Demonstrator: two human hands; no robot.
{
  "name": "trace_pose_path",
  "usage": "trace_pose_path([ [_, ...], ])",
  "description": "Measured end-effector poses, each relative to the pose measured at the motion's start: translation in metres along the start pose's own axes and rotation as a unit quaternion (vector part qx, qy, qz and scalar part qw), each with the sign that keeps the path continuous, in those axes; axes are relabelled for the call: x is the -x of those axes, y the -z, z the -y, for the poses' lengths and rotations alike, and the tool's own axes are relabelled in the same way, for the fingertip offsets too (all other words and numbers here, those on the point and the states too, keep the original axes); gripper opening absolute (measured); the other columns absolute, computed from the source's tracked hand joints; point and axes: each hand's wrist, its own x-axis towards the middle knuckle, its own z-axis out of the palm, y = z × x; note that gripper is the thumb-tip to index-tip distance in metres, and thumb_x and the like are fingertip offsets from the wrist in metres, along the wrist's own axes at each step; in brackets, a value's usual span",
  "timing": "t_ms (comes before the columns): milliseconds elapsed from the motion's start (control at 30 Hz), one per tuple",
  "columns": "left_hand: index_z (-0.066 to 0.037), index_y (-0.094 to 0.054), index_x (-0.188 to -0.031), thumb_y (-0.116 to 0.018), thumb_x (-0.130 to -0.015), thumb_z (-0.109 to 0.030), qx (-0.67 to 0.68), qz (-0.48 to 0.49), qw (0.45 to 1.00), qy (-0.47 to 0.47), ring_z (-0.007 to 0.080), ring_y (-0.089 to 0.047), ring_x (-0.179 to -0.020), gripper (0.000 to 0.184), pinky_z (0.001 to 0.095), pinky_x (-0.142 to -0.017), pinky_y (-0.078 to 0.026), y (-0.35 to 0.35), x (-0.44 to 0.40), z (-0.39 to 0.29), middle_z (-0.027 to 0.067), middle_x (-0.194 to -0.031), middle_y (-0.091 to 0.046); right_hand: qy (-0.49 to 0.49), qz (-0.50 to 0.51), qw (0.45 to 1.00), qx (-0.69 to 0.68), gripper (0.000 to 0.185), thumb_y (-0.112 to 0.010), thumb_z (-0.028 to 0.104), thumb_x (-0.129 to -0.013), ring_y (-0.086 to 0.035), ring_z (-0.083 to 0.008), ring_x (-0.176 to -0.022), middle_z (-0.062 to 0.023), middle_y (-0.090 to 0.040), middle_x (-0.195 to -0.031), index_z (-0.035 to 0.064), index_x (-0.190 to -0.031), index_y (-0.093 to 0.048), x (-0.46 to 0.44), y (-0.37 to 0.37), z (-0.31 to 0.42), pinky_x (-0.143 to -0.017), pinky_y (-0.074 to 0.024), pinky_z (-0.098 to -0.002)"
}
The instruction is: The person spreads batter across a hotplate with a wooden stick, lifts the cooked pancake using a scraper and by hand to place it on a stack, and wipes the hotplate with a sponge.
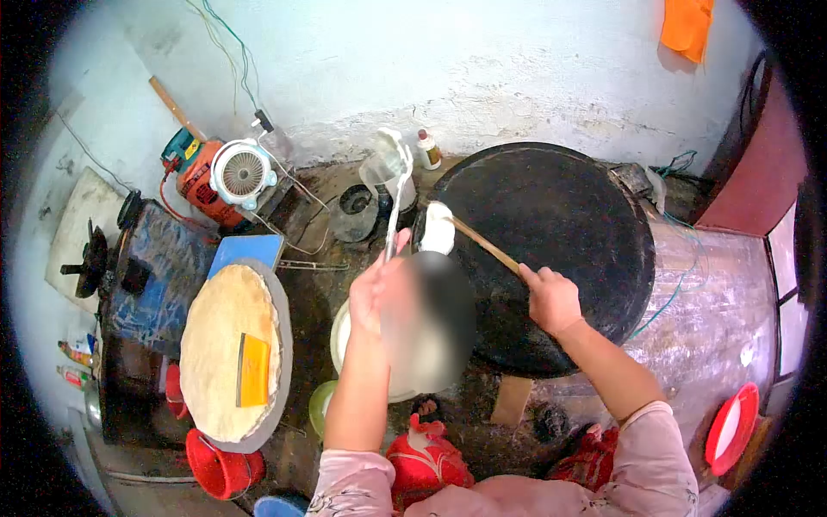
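My left hand (370, 293) is closed around the handle of a long ladle (399, 194), which points up toward the wall and is smeared with white batter. In my right hand (553, 298) is the wooden handle of a batter spreader (487, 243); its head is coated thick with white batter. That head is over the left edge of a large round black griddle (551, 233), and I cannot tell whether it touches. Below my left hand stands a basin (339, 340) of pale batter, partly hidden by a blurred patch.
Left of me, a stack of round flatbreads (215, 345) carries a yellow scraper (253, 370). A red bucket (222, 465) stands below it. Near the wall are a blower (242, 172), a clear plastic jug (379, 177) and a white bottle (428, 151). A red basin (717, 444) is at lower right.
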Motion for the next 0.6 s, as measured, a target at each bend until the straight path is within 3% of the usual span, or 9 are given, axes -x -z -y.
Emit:
trace_pose_path([
  [33, 0.003, -0.028, -0.133, -0.034, -0.087, -0.002, 0.003, 0.002, 1.0, -0.008, 0.0112, -0.039, -0.046, 0.046, 0.0229, -0.039, -0.038, -0.002, 0.011, 0.003, 0.0048, -0.067, -0.039, -0.106, -0.004, 0.94, -0.323, 0.051, -0.062, 0.012, -0.077, -0.057, -0.023, -0.078, -0.009, -0.059, -0.095, 0.0094, -0.125, -0.045, 0.0, -0.002, 0.004, -0.065, -0.047, -0.0325],
  [100, 0.004, -0.028, -0.132, -0.029, -0.088, -0.004, 0.023, 0.012, 1.0, 0.013, 0.0109, -0.039, -0.047, 0.045, 0.0234, -0.04, -0.038, 0.011, 0.028, 0.005, 0.0041, -0.067, -0.039, -0.249, 0.073, 0.646, -0.718, 0.041, -0.058, 0.006, -0.074, -0.059, -0.021, -0.067, -0.0126, -0.062, -0.08, 0.0069, -0.115, -0.057, 0.003, 0.01, 0.001, -0.061, -0.0466, -0.032],
  [167, 0.002, -0.029, -0.133, -0.03, -0.088, -0.005, -0.005, -0.03, 0.999, -0.015, 0.0104, -0.04, -0.048, 0.045, 0.0231, -0.04, -0.038, 0.023, 0.065, 0.002, 0.0038, -0.067, -0.039, -0.059, -0.07, 0.863, -0.498, 0.045, -0.058, 0.008, -0.072, -0.059, -0.0219, -0.067, -0.012, -0.062, -0.082, 0.0131, -0.116, -0.057, 0.027, -0.025, 0.031, -0.059, -0.0473, -0.0346],
  [233, -0.002, -0.034, -0.131, -0.031, -0.09, -0.009, 0.002, -0.081, 0.996, -0.029, 0.0088, -0.037, -0.047, 0.042, 0.0208, -0.039, -0.034, 0.032, 0.088, 0.0, 0.0018, -0.065, -0.037, -0.082, 0.004, 0.966, -0.246, 0.044, -0.053, 0.009, -0.072, -0.06, -0.0306, -0.073, -0.0118, -0.06, -0.082, 0.0188, -0.115, -0.055, 0.007, -0.005, 0.031, -0.064, -0.0499, -0.0412],
  [300, -0.005, -0.036, -0.132, -0.033, -0.092, -0.013, -0.01, -0.153, 0.986, -0.063, 0.0064, -0.035, -0.047, 0.04, 0.018, -0.04, -0.028, 0.046, 0.115, -0.001, -0.0015, -0.063, -0.035, -0.086, -0.061, 0.988, -0.113, 0.045, -0.05, 0.008, -0.073, -0.06, -0.0311, -0.07, -0.0115, -0.057, -0.08, 0.0184, -0.117, -0.052, -0.015, -0.005, 0.013, -0.063, -0.0501, -0.04],
  [367, -0.005, -0.033, -0.133, -0.035, -0.091, -0.013, -0.123, -0.173, 0.971, -0.112, 0.0061, -0.038, -0.052, 0.043, 0.0182, -0.045, -0.033, 0.062, 0.15, 0.001, -0.0019, -0.065, -0.036, -0.119, -0.062, 0.976, -0.17, 0.042, -0.051, 0.008, -0.074, -0.061, -0.0301, -0.071, -0.0118, -0.06, -0.084, 0.0179, -0.115, -0.056, -0.018, 0.001, 0.012, -0.063, -0.0506, -0.0384],
  [433, 0.001, -0.036, -0.129, -0.034, -0.089, -0.011, 0.043, -0.235, 0.95, -0.203, 0.0089, -0.038, -0.045, 0.042, 0.02, -0.036, -0.034, 0.092, 0.186, -0.009, 0.0036, -0.065, -0.04, -0.165, 0.01, 0.818, -0.551, 0.038, -0.054, 0.009, -0.074, -0.062, -0.0295, -0.077, -0.0117, -0.062, -0.09, 0.0174, -0.111, -0.059, -0.005, -0.014, 0.021, -0.067, -0.051, -0.0371],
  [500, 0.003, -0.04, -0.125, -0.034, -0.088, -0.01, 0.049, -0.241, 0.957, -0.152, 0.0086, -0.039, -0.046, 0.04, 0.02, -0.036, -0.034, 0.091, 0.202, -0.005, 0.003, -0.064, -0.041, -0.076, -0.059, 0.931, -0.352, 0.04, -0.056, 0.009, -0.073, -0.061, -0.0293, -0.076, -0.0117, -0.062, -0.088, 0.0159, -0.112, -0.058, 0.021, -0.01, 0.032, -0.066, -0.0505, -0.0384],
  [600, 0.002, -0.043, -0.124, -0.035, -0.088, -0.01, 0.074, -0.246, 0.958, -0.13, 0.0077, -0.039, -0.046, 0.039, 0.02, -0.04, -0.035, 0.128, 0.228, -0.011, 0.0009, -0.064, -0.041, -0.027, -0.088, 0.99, -0.111, 0.053, -0.057, 0.01, -0.07, -0.056, -0.0285, -0.064, -0.0124, -0.054, -0.078, 0.0118, -0.121, -0.046, -0.008, -0.018, 0.0, -0.058, -0.0478, -0.0407],
])
